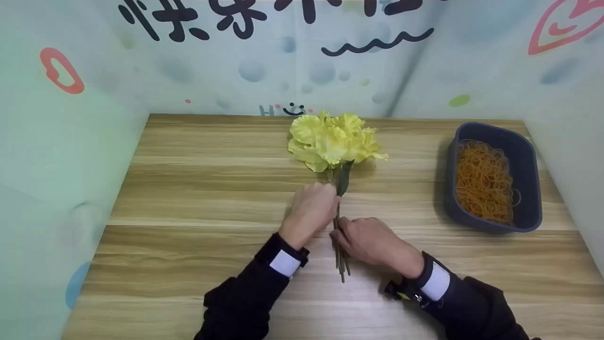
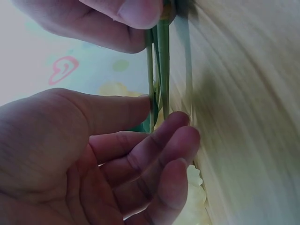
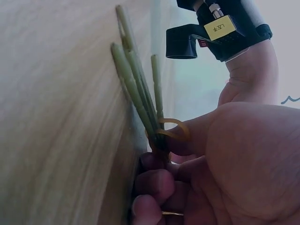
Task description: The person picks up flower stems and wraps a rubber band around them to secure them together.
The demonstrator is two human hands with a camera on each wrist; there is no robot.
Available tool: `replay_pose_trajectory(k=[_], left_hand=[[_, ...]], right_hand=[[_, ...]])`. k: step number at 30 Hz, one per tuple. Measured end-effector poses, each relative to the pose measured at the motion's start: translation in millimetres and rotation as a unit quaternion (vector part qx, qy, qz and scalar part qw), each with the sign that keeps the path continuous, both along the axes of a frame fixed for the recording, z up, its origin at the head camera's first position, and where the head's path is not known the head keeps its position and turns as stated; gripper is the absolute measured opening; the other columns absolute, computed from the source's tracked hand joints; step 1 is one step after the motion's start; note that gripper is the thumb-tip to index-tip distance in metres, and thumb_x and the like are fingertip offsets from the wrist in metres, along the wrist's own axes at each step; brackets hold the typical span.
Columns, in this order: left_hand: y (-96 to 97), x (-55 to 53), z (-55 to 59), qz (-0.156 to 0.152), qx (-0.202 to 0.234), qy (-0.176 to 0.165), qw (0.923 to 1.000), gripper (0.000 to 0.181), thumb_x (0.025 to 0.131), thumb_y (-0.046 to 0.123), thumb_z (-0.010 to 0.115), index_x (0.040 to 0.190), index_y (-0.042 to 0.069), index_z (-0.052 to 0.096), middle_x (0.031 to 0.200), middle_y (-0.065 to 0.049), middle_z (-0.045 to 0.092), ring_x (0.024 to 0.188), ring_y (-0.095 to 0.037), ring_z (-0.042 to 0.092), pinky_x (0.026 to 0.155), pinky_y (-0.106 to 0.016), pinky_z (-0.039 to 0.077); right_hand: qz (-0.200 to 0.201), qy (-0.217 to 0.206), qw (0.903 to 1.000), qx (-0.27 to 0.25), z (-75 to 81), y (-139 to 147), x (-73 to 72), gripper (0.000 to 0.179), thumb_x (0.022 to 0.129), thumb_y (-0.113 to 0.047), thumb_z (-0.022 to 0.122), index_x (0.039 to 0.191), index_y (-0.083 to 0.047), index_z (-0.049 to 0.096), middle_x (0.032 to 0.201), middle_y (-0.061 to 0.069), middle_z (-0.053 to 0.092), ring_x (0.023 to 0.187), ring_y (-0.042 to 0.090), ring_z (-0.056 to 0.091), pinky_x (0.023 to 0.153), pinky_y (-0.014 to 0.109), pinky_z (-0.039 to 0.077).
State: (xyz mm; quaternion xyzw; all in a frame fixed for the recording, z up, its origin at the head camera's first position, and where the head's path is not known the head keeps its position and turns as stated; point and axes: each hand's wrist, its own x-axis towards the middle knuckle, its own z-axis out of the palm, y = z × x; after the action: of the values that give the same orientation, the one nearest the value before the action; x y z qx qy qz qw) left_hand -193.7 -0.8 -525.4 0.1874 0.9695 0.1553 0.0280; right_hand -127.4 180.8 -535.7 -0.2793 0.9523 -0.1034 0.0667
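A bunch of yellow artificial-looking flowers [image 1: 335, 139] lies on the table, blooms toward the back wall, with a dark green leaf [image 1: 345, 178] below them. My left hand [image 1: 314, 205] holds the green stems [image 2: 162, 70] just under the blooms, thumb on one side and curled fingers on the other. Lower down, my right hand [image 1: 370, 238] pinches the stems near their cut ends. An orange rubber band [image 3: 176, 129] loops round the stems and over the right thumb. The stem ends [image 3: 123, 65] stick out past the right hand, slightly fanned.
To the right stands a dark blue plastic bin [image 1: 528, 189] with a heap of orange rubber bands [image 1: 483, 184]. The wood-grain table [image 1: 188, 189] meets printed cloth walls [image 1: 198, 71] at its back and sides. Both wrists wear black straps with cameras.
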Motion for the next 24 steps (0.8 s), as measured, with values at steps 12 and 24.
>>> replay_pose_trajectory(k=[12, 24], left_hand=[[-1.5, 15.7, 33.4, 0.011, 0.023, -0.038, 0.9989, 0.03, 0.111, 0.035, 0.073, 0.098, 0.009, 0.081, 0.087, -0.006, 0.08, 0.067, -0.023, 0.069, 0.056, -0.034, 0.055], [-1.6, 3.9, 10.6, 0.011, 0.016, -0.047, 0.9987, 0.032, 0.113, 0.039, 0.069, 0.1, 0.012, 0.08, 0.09, -0.004, 0.08, 0.067, -0.022, 0.068, 0.051, -0.033, 0.051]], right_hand=[[0.01, 0.008, 0.9999, -0.005, -0.6, -1, 0.5, 0.038, 0.12, -0.048, 0.051, 0.097, -0.018, 0.061, 0.067, -0.008, 0.052, 0.057, 0.016, 0.059, 0.058, 0.046, 0.058], [0.008, -0.007, 0.9999, -0.012, 2.7, -1, 1.2, 0.043, 0.119, -0.054, 0.049, 0.097, -0.02, 0.06, 0.067, -0.008, 0.053, 0.057, 0.016, 0.059, 0.059, 0.045, 0.058]])
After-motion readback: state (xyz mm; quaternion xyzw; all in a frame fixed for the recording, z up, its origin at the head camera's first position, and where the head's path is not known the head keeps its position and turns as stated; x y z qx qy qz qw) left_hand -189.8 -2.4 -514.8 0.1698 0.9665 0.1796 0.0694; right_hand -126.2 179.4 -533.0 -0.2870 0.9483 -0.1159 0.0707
